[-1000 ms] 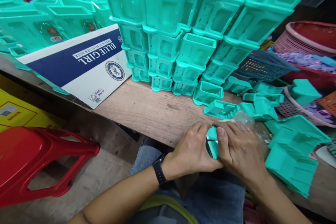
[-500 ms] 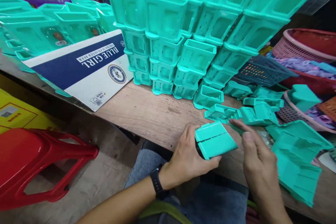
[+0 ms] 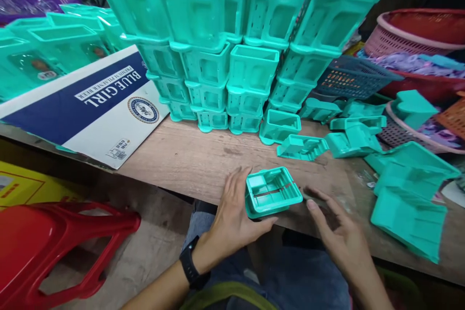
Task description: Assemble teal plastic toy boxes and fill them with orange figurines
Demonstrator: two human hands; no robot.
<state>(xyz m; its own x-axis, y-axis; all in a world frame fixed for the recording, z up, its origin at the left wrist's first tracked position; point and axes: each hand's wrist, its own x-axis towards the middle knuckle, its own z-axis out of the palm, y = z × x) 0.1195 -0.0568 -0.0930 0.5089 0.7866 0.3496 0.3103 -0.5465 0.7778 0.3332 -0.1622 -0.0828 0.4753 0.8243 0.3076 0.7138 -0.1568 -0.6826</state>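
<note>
So the small green box (image 3: pixel 275 205) was sitting just below and right of the middle of the frame, close to the near edge of the wooden table (image 3: pixel 181 150), open side up, with a thin dark line running across its inside. The left hand (image 3: pixel 230 210) had hold of its left end, fingers curled round the far side and thumb stretched along the near side, so the grip was only as closed as the box let it be; can't tell how tight. The right hand (image 3: pixel 337 225) was off the right end, thumb and index finger spread apart with nothing between them, fingertips right next to the rim, though I couldn't tell if they actually touched it. There was a black watch (image 3: pixel 192 264) on the left wrist. A big stack of green boxes (image 3: pixel 207 17) filled the top middle, and a loose green piece (image 3: pixel 303 147) lay on the table just above and right of the one in hand. More green pieces (image 3: pixel 409 203) were bunched at the right, below a blue basket (image 3: pixel 354 77). Over at left, a BLUE GIRL carton (image 3: pixel 109 128) leaned at a slant, with a red stool (image 3: pixel 32 244) in the lower left corner.
</note>
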